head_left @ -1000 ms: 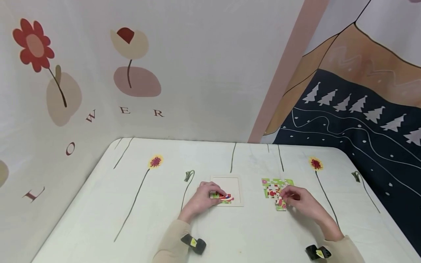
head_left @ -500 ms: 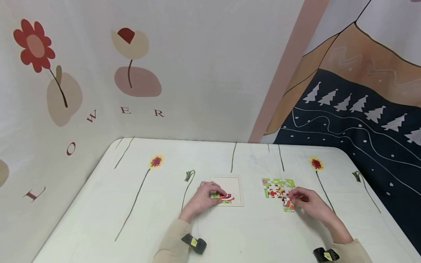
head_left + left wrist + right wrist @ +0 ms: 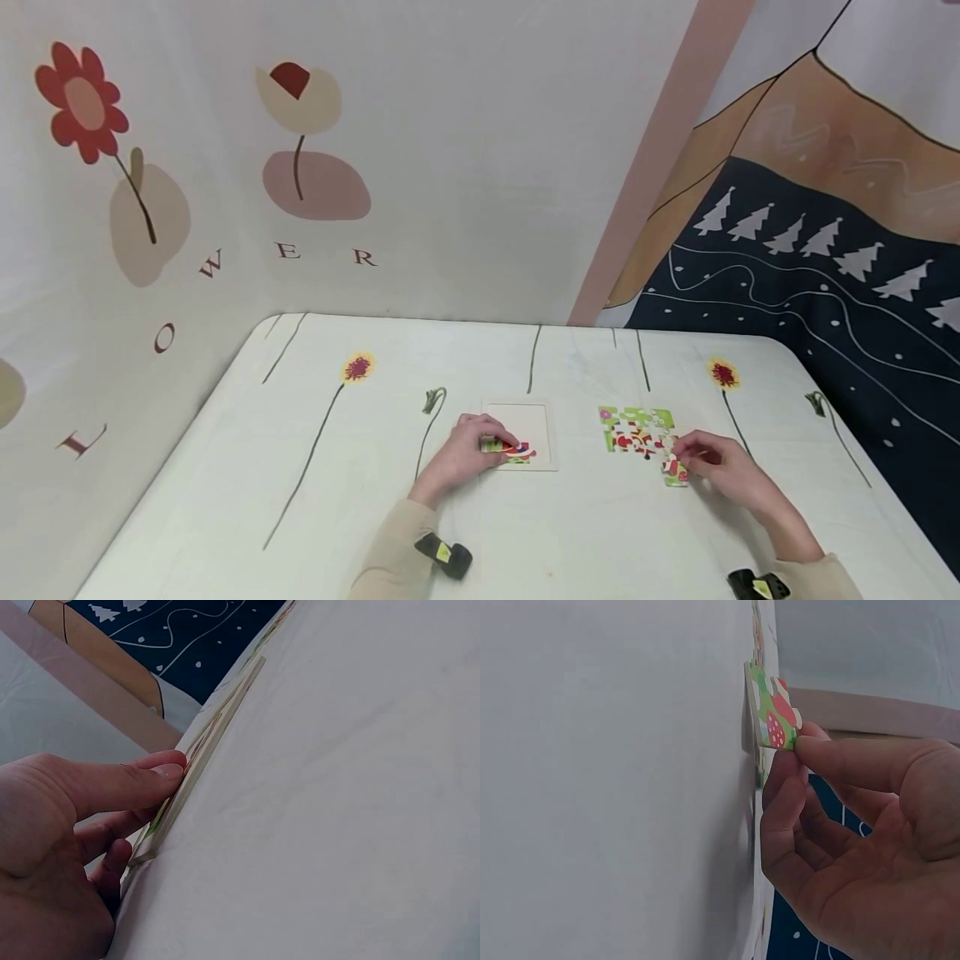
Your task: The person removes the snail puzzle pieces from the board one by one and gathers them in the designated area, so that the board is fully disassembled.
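My right hand (image 3: 723,471) pinches a jigsaw puzzle piece (image 3: 775,712) between thumb and fingertips. Green, red and white print shows on it, and it is tilted up off the table in the right wrist view. Just left of that hand lies a group of several joined puzzle pieces (image 3: 633,429). My left hand (image 3: 468,450) rests at the lower left of a pale square puzzle frame (image 3: 553,433). Its thumb and index fingertips touch the puzzle pieces (image 3: 520,452) inside the frame, partly hiding them. In the left wrist view the frame's edge (image 3: 225,727) runs past the thumb.
A white cloth (image 3: 585,533) with printed flowers covers the table. Behind it hang a pale printed curtain (image 3: 465,167) and, at the right, a dark panel with white trees (image 3: 795,275). Black wrist cameras (image 3: 444,556) sit on both sleeves.
My right hand has moved right and slightly nearer with the pinched puzzle piece, drawing it away from the joined pieces. The left hand has stayed in place on the frame.
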A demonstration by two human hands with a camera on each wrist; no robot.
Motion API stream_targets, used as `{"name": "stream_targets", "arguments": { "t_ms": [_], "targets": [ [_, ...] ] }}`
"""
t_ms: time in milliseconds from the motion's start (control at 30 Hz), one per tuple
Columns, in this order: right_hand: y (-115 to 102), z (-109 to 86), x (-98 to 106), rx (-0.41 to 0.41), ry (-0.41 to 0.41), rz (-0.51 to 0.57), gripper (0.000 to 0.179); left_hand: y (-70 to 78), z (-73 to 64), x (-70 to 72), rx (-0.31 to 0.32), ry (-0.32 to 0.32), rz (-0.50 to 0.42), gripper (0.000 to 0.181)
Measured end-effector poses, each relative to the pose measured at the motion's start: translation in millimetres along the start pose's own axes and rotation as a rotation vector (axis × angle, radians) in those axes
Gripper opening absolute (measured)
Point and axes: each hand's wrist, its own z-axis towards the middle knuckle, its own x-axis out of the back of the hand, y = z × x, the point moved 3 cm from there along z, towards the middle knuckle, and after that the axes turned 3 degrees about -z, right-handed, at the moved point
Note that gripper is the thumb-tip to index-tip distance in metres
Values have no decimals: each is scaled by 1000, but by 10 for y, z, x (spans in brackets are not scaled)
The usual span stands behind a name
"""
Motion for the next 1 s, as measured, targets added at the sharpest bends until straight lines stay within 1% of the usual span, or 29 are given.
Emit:
{"name": "stream_targets", "arguments": {
  "t_ms": [300, 467, 567, 600, 700, 800, 833, 1000],
  "targets": [
    [88, 2, 53, -21, -1, -10, 15, -27, 15, -12, 12, -4, 1, 22],
    [97, 21, 72, -44, 1, -24, 15, -20, 12, -7, 4, 0, 0, 22],
    [94, 38, 76, -54, -2, -34, 15, -11, 1, -3, -24, 8, 1, 22],
    [92, 41, 73, -59, -1, -36, 15, -6, -4, -4, -44, 13, 11, 22],
    [93, 48, 67, -71, -1, -41, 14, 2, -13, -1, -63, 18, 13, 23],
    [92, 47, 59, -76, -2, -42, 13, -1, -11, -2, -43, 12, 2, 23],
    [92, 47, 58, -76, -2, -42, 13, -2, -9, -1, -26, 7, -10, 23],
    [94, 53, 66, -74, -8, -43, 13, 8, -3, -1, -10, 2, -14, 23]
  ]
}}
